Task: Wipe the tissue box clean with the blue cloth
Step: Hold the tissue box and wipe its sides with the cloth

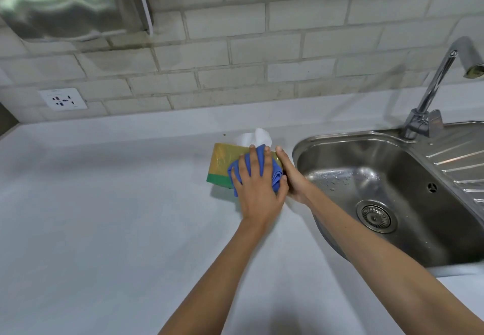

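A yellow box (pixel 222 163) with a green band and a white tissue (pixel 255 136) is braced by the right hand (pixel 293 177); the cloth (pixel 275 174) is pressed flat on it by the left hand (pixel 255 190), on the surface (pixel 104 203) beside the sink (pixel 303 146).

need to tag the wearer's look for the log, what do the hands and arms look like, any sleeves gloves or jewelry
Both arms are bare for all of their visible length; no sleeve shows in the frame. The left hand and right hand wear no gloves. No watch, bracelet or ring is visible on the wrists or the fingers that show. Some of the fingers are hidden, so rings there cannot be ruled out.
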`<state>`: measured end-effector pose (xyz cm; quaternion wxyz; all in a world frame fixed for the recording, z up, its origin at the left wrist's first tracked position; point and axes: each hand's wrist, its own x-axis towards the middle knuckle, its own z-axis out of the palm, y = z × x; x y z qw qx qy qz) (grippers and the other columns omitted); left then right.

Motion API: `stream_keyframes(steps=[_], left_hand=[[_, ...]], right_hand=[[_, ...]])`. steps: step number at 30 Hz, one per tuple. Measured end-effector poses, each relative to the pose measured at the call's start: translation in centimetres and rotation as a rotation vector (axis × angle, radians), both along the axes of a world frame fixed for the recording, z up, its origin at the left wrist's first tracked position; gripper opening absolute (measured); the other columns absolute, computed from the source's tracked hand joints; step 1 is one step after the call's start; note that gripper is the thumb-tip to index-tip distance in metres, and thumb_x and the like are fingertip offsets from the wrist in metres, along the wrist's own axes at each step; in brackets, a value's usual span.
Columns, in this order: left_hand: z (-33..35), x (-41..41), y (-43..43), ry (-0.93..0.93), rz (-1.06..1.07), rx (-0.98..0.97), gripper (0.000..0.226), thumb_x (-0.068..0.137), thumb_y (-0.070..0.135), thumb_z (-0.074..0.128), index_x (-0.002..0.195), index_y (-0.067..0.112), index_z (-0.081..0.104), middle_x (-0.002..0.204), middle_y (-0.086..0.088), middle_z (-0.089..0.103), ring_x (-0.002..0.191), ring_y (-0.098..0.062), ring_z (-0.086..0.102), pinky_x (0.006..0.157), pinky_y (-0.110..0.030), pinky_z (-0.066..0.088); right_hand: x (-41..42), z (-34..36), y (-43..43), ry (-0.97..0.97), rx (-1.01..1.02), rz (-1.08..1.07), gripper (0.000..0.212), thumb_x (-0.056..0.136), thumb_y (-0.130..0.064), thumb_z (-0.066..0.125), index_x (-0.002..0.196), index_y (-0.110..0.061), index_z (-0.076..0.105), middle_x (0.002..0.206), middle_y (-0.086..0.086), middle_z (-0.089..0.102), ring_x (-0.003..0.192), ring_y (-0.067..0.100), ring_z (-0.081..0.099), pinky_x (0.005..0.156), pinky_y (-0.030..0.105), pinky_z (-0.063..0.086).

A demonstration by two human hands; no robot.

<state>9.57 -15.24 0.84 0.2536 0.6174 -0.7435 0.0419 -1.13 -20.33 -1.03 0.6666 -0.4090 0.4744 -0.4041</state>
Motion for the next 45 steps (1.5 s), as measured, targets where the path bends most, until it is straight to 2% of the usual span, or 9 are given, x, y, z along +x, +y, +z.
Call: stream_keyframes(steps=[10, 14, 18, 23, 26, 28, 32, 38, 45], left_hand=[[-2.0, 5.2, -1.1, -0.364, -0.480, -0.239, 0.060, 0.077, 0.040, 0.050, 0.133, 0.020, 0.057, 0.137, -0.011, 0.057, 0.123, -0.038, 0.054, 0.097, -0.057, 0.044], [-1.7, 6.7, -2.6, 0.039, -0.145, -0.156, 0.058, 0.088, 0.038, 0.044, 0.140, 0.014, 0.047, 0.142, -0.019, 0.049, 0.129, -0.044, 0.044, 0.107, -0.057, 0.036], [-0.2, 6.5, -4.4, 0.498, 0.264, 0.073, 0.058, 0.097, 0.037, 0.042, 0.150, 0.022, 0.024, 0.157, -0.013, 0.023, 0.141, -0.037, 0.023, 0.114, -0.048, 0.022], [0.5, 2.6, -2.4, 0.608, 0.251, 0.202, 0.068, 0.096, 0.047, 0.038, 0.152, 0.022, 0.009, 0.161, -0.010, 0.010, 0.146, -0.033, 0.008, 0.119, -0.047, 0.008], [0.0, 0.9, -0.6, 0.620, 0.207, 0.220, 0.077, 0.092, 0.053, 0.043, 0.153, 0.022, 0.006, 0.161, -0.008, 0.008, 0.147, -0.032, 0.004, 0.119, -0.046, 0.004], [0.3, 0.9, -0.5, 0.728, 0.258, 0.280, 0.086, 0.087, 0.059, 0.048, 0.153, 0.024, 0.005, 0.161, -0.006, 0.006, 0.147, -0.031, 0.002, 0.119, -0.048, 0.007], [1.2, 1.7, -1.1, 1.068, 0.384, 0.465, 0.093, 0.080, 0.059, 0.057, 0.152, 0.024, 0.010, 0.159, -0.009, 0.016, 0.143, -0.036, 0.017, 0.117, -0.050, 0.021], [0.5, 2.1, -0.2, 1.252, 0.490, 0.562, 0.066, 0.090, 0.046, 0.047, 0.144, 0.017, 0.024, 0.132, -0.015, 0.048, 0.116, -0.036, 0.052, 0.095, -0.044, 0.050], [-0.6, 3.0, 0.8, 1.267, 0.557, 0.372, 0.037, 0.096, 0.031, 0.048, 0.126, 0.009, 0.050, 0.115, -0.013, 0.065, 0.103, -0.029, 0.061, 0.074, -0.026, 0.038]], right_hand=[[-0.5, 0.2, -0.2, 0.116, 0.028, -0.051, 0.067, 0.062, -0.078, 0.055, 0.098, -0.024, 0.072, 0.099, 0.003, 0.074, 0.098, 0.020, 0.067, 0.091, 0.035, 0.051], [-0.1, -0.1, 0.0, 0.112, 0.032, -0.120, 0.047, 0.076, -0.067, 0.053, 0.095, -0.026, 0.067, 0.083, -0.003, 0.067, 0.076, 0.011, 0.064, 0.072, 0.029, 0.051], [1.2, -0.1, 0.3, 0.081, 0.007, -0.203, 0.075, 0.074, -0.061, 0.062, 0.126, -0.007, 0.053, 0.100, 0.001, 0.063, 0.093, 0.016, 0.061, 0.082, 0.033, 0.053], [3.2, -0.2, 0.1, 0.063, -0.042, -0.347, 0.097, 0.059, -0.065, 0.073, 0.127, -0.007, 0.034, 0.122, 0.009, 0.056, 0.111, 0.019, 0.059, 0.101, 0.038, 0.048], [3.5, -0.1, 0.5, 0.034, -0.057, -0.384, 0.077, 0.053, -0.077, 0.064, 0.097, -0.018, 0.040, 0.094, 0.004, 0.053, 0.089, 0.016, 0.057, 0.077, 0.030, 0.050], [3.5, -0.4, 0.6, 0.019, -0.031, -0.458, 0.063, 0.072, -0.070, 0.056, 0.107, -0.020, 0.040, 0.099, 0.000, 0.051, 0.096, 0.019, 0.053, 0.086, 0.032, 0.047], [4.3, -0.3, 1.6, 0.063, -0.091, -0.562, 0.058, 0.087, -0.035, 0.060, 0.129, -0.020, 0.024, 0.140, 0.011, 0.043, 0.122, 0.024, 0.050, 0.098, 0.033, 0.044], [5.4, -0.7, 3.8, 0.147, -0.228, -0.603, 0.065, 0.084, -0.028, 0.067, 0.131, -0.013, 0.026, 0.136, 0.016, 0.039, 0.116, 0.023, 0.051, 0.087, 0.022, 0.046], [6.3, -1.6, 6.4, 0.250, -0.277, -0.626, 0.065, 0.081, -0.016, 0.070, 0.131, -0.011, 0.029, 0.127, 0.013, 0.032, 0.110, 0.022, 0.044, 0.093, 0.026, 0.041]])
